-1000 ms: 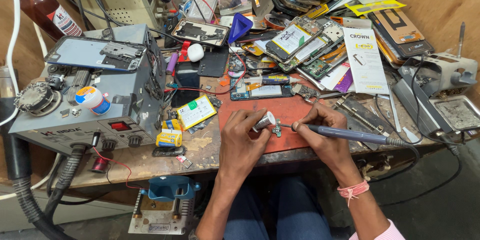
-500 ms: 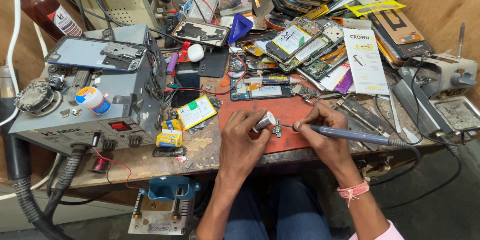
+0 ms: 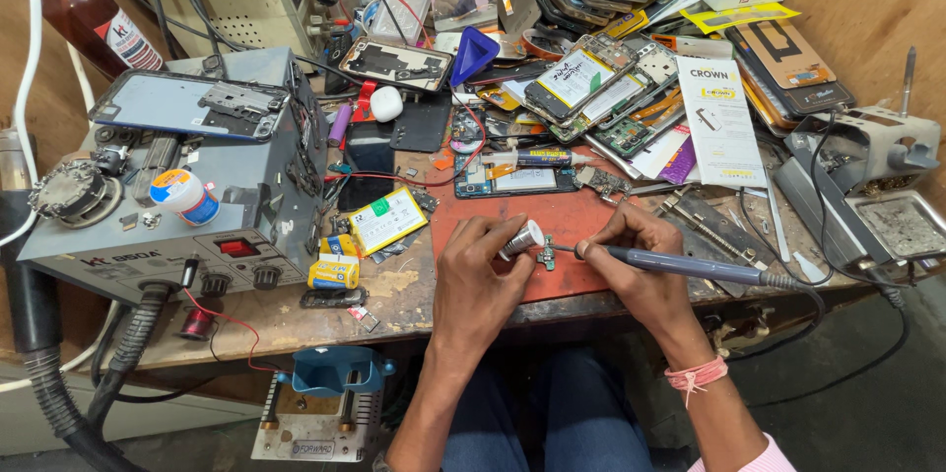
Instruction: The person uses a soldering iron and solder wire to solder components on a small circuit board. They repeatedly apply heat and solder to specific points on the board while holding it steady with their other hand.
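Red mat, two hands soldering a small part on the cluttered counter.

Left hand has its grip clamped on a solder spool; right hand, at its 3 o'clock, has its grip clamped on a blue soldering iron whose tip touches the small part lying on the mat between them. An opened phone lies at 12 o'clock, a grey rework station at 9 o'clock.

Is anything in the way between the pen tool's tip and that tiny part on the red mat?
Nothing visible. The right hand holds the soldering iron with its tip at the small part on the red mat. The left hand, holding a solder spool, sits beside it.
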